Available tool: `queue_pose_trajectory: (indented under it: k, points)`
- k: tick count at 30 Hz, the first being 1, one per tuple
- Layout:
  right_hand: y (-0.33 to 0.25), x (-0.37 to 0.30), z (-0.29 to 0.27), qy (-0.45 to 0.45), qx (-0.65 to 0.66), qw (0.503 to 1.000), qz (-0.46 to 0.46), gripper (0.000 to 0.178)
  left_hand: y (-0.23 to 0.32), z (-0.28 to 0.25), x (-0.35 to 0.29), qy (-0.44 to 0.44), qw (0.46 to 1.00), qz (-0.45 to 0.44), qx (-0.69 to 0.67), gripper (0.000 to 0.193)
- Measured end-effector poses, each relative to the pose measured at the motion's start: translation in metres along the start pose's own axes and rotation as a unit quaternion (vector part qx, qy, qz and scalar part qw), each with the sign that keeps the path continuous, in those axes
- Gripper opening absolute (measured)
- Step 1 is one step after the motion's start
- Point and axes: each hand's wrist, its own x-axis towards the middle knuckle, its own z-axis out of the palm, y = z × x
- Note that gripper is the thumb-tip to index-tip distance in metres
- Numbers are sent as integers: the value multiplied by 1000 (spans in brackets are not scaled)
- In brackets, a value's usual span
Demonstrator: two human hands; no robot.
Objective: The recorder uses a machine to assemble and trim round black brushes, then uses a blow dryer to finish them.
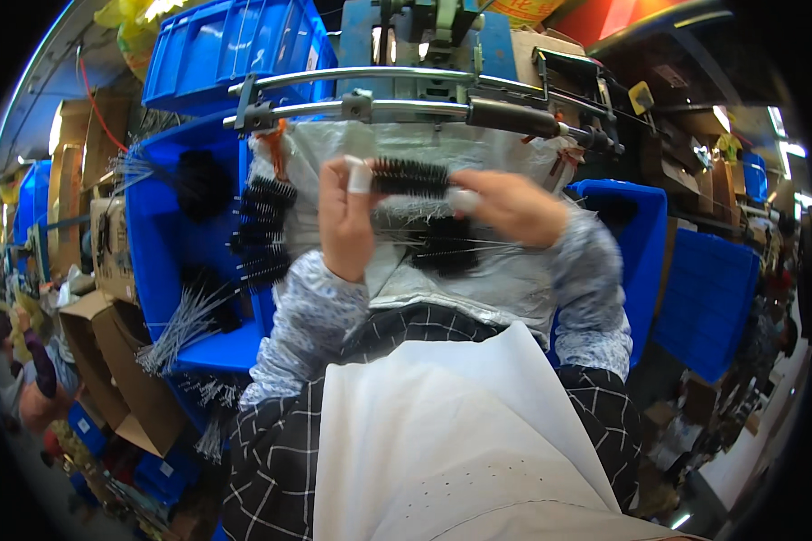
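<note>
Between my hands, level in front of the machine, is a black-bristled cylindrical brush. Its left end is pinched by my left hand, which has a white wrap on one finger. At the right end, the fingers of my right hand, also with a white wrap, close on it; that hand is somewhat blurred. Below them, more black brushes with thin wire stems lie on a silvery sheet over my lap. Several other brushes hang at the edge of the bin on my left.
Ahead runs a metal rail assembly across the machine. A blue bin on the left holds wire stems and dark brushes. Another blue bin stands right. A blue crate sits far left, an open cardboard box lower left.
</note>
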Motion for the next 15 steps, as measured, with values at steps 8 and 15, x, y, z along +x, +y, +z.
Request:
queue_pose_trajectory:
  k: [8, 15]
  points:
    - [57, 50, -43, 401, -180, 893, 91, 25, 15, -149, 2, 116, 865, 105, 477, 18]
    - [111, 81, -70, 468, -353, 790, 181, 24, -4, -223, -20, 23, 863, -139, 486, 19]
